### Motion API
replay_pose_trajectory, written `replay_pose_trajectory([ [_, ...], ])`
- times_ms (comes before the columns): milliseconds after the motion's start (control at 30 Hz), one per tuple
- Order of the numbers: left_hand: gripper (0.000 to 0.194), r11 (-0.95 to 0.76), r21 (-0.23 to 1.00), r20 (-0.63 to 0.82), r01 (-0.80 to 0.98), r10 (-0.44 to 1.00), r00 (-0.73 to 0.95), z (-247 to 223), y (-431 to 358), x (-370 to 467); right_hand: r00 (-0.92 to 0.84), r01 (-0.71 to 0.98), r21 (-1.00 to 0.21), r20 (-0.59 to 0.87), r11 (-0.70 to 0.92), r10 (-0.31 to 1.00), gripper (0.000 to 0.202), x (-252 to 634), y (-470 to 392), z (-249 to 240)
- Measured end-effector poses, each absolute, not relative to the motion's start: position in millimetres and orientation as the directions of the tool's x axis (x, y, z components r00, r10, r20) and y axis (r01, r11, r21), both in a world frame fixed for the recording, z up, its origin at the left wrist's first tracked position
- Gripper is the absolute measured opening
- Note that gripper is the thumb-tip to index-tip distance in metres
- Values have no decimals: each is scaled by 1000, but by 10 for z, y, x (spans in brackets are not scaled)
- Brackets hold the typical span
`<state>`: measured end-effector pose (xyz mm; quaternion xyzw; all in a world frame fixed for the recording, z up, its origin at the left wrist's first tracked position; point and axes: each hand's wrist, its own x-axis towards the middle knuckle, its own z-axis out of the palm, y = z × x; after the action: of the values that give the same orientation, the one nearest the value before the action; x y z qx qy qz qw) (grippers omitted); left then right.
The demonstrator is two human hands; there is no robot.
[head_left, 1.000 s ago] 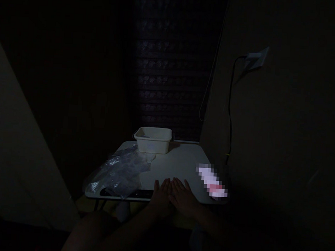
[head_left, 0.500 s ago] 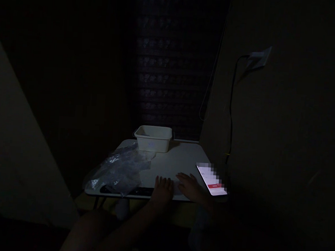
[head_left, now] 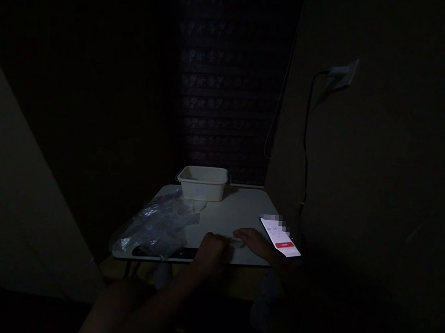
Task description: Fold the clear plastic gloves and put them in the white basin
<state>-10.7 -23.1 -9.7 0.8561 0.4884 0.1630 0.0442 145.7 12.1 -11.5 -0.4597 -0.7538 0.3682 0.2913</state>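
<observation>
Over the near edge of the white table (head_left: 238, 212), my left hand (head_left: 213, 251) is closed, its fingers curled under and hidden. My right hand (head_left: 254, 243) reaches in from the right, fingers pressed together and bent toward the left hand. A small pale, see-through piece (head_left: 236, 243) shows between the hands; it is too dark to make out what it is. To the left lies a heap of clear plastic bags (head_left: 162, 220), spilling over the table's left and front edges.
A white plastic tub (head_left: 203, 189) with side handles stands at the table's back. A lit phone (head_left: 282, 239) lies at the right edge. A black cord (head_left: 306, 141) hangs from a wall outlet (head_left: 343, 76). A dark blind (head_left: 215, 95) is behind. The room is very dim.
My left hand has gone from flat, spread fingers to a closed shape, turning over slightly. My right hand's fingers have drawn together. The view has shifted slightly.
</observation>
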Motion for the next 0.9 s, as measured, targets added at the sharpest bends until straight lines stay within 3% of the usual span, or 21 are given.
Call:
replay_pose_trajectory([
  [133,21,-467,442,237,766,884,402,-30,-93,-200,-480,379,-863,125,334,868,24,1373,110,-70],
  [233,17,-459,569,235,682,886,400,-25,-21,-242,-445,441,-839,105,320,889,15,1329,101,-53],
  [333,14,-363,689,241,627,931,275,-42,43,-284,-375,465,-842,93,274,922,18,1335,117,-37],
  [467,12,-248,850,225,465,969,106,-81,123,-336,-323,351,-917,73,191,944,16,1395,132,-27],
  [533,12,-238,891,213,387,971,107,-94,136,-340,-336,265,-951,61,156,940,15,1419,123,-31],
  [667,10,-278,890,214,362,955,207,-81,105,-300,-390,180,-975,48,127,919,32,1410,100,-44],
  [767,8,-291,887,213,358,947,240,-75,98,-261,-395,189,-972,56,141,917,26,1369,113,-56],
  [900,18,-223,928,180,299,970,166,-130,134,-239,-343,233,-957,86,173,935,15,1343,156,-73],
])
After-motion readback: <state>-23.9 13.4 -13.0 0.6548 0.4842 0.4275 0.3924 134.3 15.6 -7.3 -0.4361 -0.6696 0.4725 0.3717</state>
